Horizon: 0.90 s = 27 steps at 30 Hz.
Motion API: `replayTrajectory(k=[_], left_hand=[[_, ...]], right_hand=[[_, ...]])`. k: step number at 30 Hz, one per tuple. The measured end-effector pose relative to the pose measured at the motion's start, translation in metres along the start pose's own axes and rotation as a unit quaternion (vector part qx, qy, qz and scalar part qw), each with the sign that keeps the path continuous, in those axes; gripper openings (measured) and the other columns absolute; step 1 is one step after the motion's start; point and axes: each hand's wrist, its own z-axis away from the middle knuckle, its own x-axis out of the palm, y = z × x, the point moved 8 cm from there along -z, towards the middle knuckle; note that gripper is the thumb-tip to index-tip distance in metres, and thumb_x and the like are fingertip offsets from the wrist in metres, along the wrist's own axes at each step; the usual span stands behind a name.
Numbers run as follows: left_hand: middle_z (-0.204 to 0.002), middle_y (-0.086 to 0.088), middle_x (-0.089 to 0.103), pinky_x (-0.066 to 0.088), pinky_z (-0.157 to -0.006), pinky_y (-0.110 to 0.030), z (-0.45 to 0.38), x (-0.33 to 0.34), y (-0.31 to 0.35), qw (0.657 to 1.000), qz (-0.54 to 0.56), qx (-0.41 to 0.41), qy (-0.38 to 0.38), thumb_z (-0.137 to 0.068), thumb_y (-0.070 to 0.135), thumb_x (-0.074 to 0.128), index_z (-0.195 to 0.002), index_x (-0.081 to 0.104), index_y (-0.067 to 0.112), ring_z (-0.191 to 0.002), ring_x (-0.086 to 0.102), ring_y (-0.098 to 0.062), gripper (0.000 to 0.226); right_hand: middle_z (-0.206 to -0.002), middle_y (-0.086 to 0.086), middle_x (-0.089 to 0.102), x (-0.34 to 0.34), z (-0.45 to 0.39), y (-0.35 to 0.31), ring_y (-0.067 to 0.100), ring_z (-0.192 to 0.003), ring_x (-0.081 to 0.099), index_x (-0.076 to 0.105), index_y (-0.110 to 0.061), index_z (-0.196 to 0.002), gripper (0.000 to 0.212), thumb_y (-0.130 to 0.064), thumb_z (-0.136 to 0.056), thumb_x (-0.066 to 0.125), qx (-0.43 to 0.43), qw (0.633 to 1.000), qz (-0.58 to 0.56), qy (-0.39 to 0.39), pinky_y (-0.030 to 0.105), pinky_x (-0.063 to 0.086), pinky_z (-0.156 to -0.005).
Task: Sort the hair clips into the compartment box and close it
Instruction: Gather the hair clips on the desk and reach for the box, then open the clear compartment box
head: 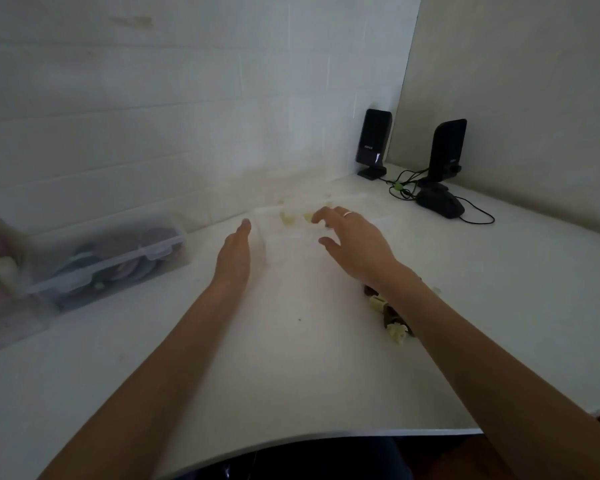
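White desk [326, 375] w/ a blurred clear compartment box [291, 244] near the back wall, pale clips inside. Left hand [234, 258] flat, fingers released, at the box's left side. Right hand [354, 240] spread loose over the box, gripping nothing. Hair clips [387, 315] lie by the right forearm.

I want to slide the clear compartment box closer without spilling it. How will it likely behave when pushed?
The compartment box looks like thin clear plastic holding only a few pale clips, so it is probably light and should slide easily on the smooth white table. It seems low and flat, so tipping is unlikely. Its lid state is too blurred to judge; loose clips may shift.
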Motion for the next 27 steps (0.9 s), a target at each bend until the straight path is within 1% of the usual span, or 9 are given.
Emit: replayTrajectory(k=[4,7,10,14,17,20,22,24,27], left_hand=[[-0.126,-0.001,0.064,0.044,-0.109,-0.035,-0.008,-0.008,-0.004,0.993,0.113,-0.016,-0.025,-0.097,0.055,0.047,-0.111,0.066,0.021,-0.114,0.062,-0.018,0.042],[-0.124,-0.007,0.064,0.052,-0.081,-0.022,-0.013,-0.013,-0.003,0.984,0.172,-0.033,-0.034,-0.103,0.038,0.046,-0.124,0.058,0.015,-0.093,0.064,-0.013,0.034],[-0.145,-0.022,0.050,0.052,-0.082,-0.024,-0.008,-0.015,0.004,0.985,0.159,-0.029,-0.062,-0.103,0.031,0.050,-0.144,0.048,0.002,-0.105,0.066,-0.024,0.051],[-0.147,-0.012,0.051,0.049,-0.079,-0.017,-0.009,-0.017,0.001,0.987,0.145,-0.028,-0.067,-0.101,0.026,0.054,-0.141,0.051,0.004,-0.130,0.055,-0.025,0.046],[-0.127,-0.005,0.061,0.044,-0.102,-0.033,-0.013,-0.019,0.003,0.991,0.113,0.030,-0.068,-0.101,0.022,0.053,-0.122,0.059,0.018,-0.118,0.057,-0.021,0.022],[-0.111,0.002,0.061,0.049,-0.083,-0.031,-0.012,-0.018,0.006,0.986,0.139,0.045,-0.076,-0.103,0.018,0.048,-0.113,0.056,0.027,-0.098,0.058,-0.014,0.016],[-0.103,0.003,0.055,0.046,-0.074,-0.029,-0.009,-0.016,0.011,0.980,0.172,0.039,-0.094,-0.103,0.010,0.045,-0.106,0.055,0.032,-0.090,0.053,-0.012,0.024],[-0.100,0.000,0.053,0.044,-0.070,-0.030,-0.007,-0.016,0.011,0.979,0.180,0.025,-0.093,-0.100,0.007,0.044,-0.100,0.055,0.036,-0.085,0.053,-0.015,0.031],[-0.100,0.000,0.053,0.043,-0.067,-0.028,-0.004,-0.019,0.011,0.982,0.180,0.029,-0.057,-0.101,0.013,0.044,-0.097,0.055,0.036,-0.089,0.051,-0.019,0.026]], right_hand=[[-0.121,-0.004,0.054,0.006,0.014,-0.029,0.015,-0.109,0.049,0.057,-0.021,-0.118,0.030,-0.009,-0.092,0.049,-0.049,0.998,-0.026,-0.014,0.026,0.042,-0.080],[-0.121,-0.005,0.055,0.005,0.027,-0.041,0.012,-0.111,0.048,0.058,-0.020,-0.121,0.035,-0.005,-0.092,0.047,-0.076,0.996,-0.041,0.008,0.020,0.037,-0.078],[-0.120,-0.005,0.055,0.005,0.036,-0.044,0.012,-0.108,0.050,0.058,-0.020,-0.123,0.038,-0.003,-0.091,0.047,-0.086,0.995,-0.041,0.017,0.019,0.038,-0.080],[-0.118,0.001,0.055,0.009,0.047,-0.044,0.018,-0.103,0.053,0.056,-0.016,-0.125,0.044,0.003,-0.087,0.049,-0.104,0.993,-0.038,0.025,0.034,0.032,-0.109],[-0.121,0.001,0.055,0.011,0.051,-0.043,0.016,-0.108,0.053,0.054,-0.017,-0.129,0.047,0.003,-0.087,0.049,-0.114,0.993,-0.041,0.004,0.038,0.026,-0.114],[-0.120,-0.012,0.056,0.006,0.056,-0.033,-0.008,-0.103,0.045,0.055,-0.021,-0.126,0.042,-0.001,-0.089,0.050,-0.105,0.993,-0.060,0.001,0.026,0.014,-0.115],[-0.106,-0.010,0.064,-0.010,0.063,-0.011,-0.005,-0.090,0.049,0.061,-0.022,-0.112,0.031,-0.004,-0.087,0.054,-0.043,0.994,-0.047,0.083,0.032,0.028,-0.109],[-0.096,-0.006,0.065,-0.031,0.071,0.018,0.013,-0.093,0.057,0.061,-0.022,-0.104,0.022,-0.010,-0.087,0.055,0.079,0.985,0.000,0.154,0.037,0.038,-0.096],[-0.116,0.002,0.061,-0.037,0.080,0.054,0.024,-0.115,0.048,0.054,-0.021,-0.119,0.028,-0.024,-0.091,0.050,0.241,0.961,0.095,0.098,0.042,0.032,-0.099]])
